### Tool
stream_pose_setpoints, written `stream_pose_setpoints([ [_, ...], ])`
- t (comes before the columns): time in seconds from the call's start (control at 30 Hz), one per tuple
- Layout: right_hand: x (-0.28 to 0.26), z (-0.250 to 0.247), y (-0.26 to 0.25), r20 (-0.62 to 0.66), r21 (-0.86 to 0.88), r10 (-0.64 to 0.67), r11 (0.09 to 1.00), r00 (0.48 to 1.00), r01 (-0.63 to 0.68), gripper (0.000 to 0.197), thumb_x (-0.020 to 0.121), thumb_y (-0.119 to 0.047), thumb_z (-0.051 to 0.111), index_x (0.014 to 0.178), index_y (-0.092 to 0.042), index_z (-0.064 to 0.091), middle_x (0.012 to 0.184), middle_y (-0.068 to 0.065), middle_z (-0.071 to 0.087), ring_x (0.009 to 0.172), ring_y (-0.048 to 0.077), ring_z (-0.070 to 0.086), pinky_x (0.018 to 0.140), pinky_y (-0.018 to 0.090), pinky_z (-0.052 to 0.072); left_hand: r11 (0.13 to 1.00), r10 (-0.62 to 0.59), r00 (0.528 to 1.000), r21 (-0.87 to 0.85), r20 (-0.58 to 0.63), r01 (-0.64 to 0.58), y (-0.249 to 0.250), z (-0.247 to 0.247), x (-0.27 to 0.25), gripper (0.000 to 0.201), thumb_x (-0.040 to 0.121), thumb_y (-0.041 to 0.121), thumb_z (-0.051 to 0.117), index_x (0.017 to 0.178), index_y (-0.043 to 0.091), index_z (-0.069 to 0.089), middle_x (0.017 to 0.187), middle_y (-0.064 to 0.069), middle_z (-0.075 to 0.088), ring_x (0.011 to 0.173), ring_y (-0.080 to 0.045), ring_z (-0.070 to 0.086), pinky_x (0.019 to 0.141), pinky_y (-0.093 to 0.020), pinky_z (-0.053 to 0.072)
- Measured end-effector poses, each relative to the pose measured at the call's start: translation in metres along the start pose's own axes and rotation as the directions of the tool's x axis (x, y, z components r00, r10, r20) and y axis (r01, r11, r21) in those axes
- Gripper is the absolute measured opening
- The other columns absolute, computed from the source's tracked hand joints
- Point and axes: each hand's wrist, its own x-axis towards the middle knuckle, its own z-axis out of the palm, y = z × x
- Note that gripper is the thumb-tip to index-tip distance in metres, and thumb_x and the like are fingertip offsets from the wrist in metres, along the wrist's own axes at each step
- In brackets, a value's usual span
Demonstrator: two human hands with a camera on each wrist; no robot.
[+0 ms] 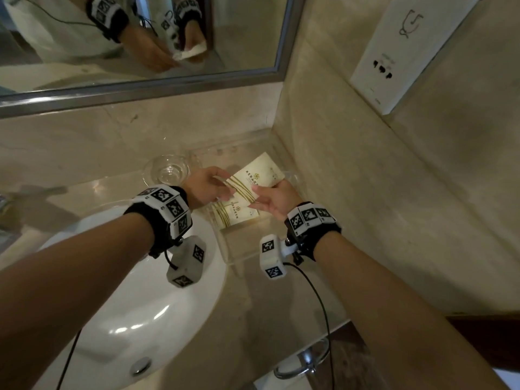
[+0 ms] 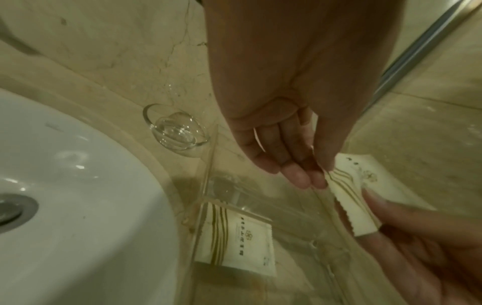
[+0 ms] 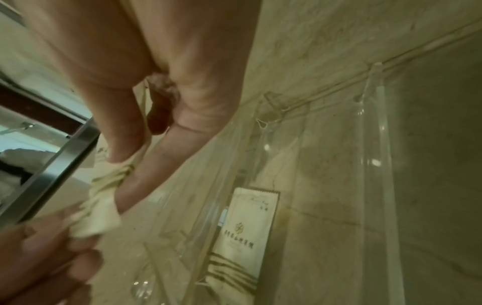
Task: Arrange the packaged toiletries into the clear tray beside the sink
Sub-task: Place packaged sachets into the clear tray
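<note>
Head view, mid-frame: my left hand & right hand both pinch one cream sachet w/ gold stripes, held above the clear acrylic tray on the beige marble bench, right of the white sink. Second cream sachet lies flat in the tray.

Left wrist view: thumb & fingers nip the sachet's left edge; small glass dish upper left of the tray.

Right wrist view: thumb & forefinger clamp the crumpled end, lower left.

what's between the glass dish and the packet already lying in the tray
The clear tray's left wall, then bare tray floor; the left hand hangs above, pinching the held packet. The lying packet and glass dish show best in the left wrist view.
</note>
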Motion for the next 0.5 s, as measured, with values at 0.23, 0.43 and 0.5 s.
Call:
stream_pose_setpoints([
  [0.23,0.003,-0.018,-0.001,-0.118,-0.053,0.019,0.998,0.993,-0.026,0.004,0.092,-0.004,0.054,0.095,-0.005,0.057,0.080,0.007,0.060,0.066,0.017,0.060,0.054,0.026,0.058,0.999,0.040,0.999,-0.005,0.007,-0.040,0.007,0.007,0.004,0.029,0.078,-0.013,0.061,0.076,0.016,0.056,0.053,0.004,0.064,0.040,0.003,0.058,0.045,-0.008,0.048],
  [0.43,0.017,-0.059,0.013,-0.474,-0.118,0.185,0.955,0.861,-0.270,0.017,0.091,-0.004,0.057,0.074,-0.001,0.054,0.063,0.008,0.052,0.053,0.014,0.048,0.041,0.023,0.050,1.000,0.009,0.999,0.022,-0.040,-0.008,0.003,0.009,0.016,0.021,0.087,-0.003,0.051,0.104,0.008,0.057,0.074,-0.003,0.061,0.065,-0.017,0.056,0.051,-0.013,0.047],
  [0.5,0.022,-0.073,0.021,-0.519,-0.263,0.196,0.890,0.832,-0.373,0.027,0.090,-0.012,0.057,0.065,-0.009,0.051,0.063,0.004,0.051,0.052,0.013,0.046,0.042,0.019,0.044,1.000,0.002,0.998,-0.007,-0.059,-0.002,0.003,0.009,0.018,0.021,0.089,-0.004,0.049,0.105,0.007,0.055,0.073,-0.004,0.059,0.061,-0.014,0.053,0.043,-0.007,0.042],
])
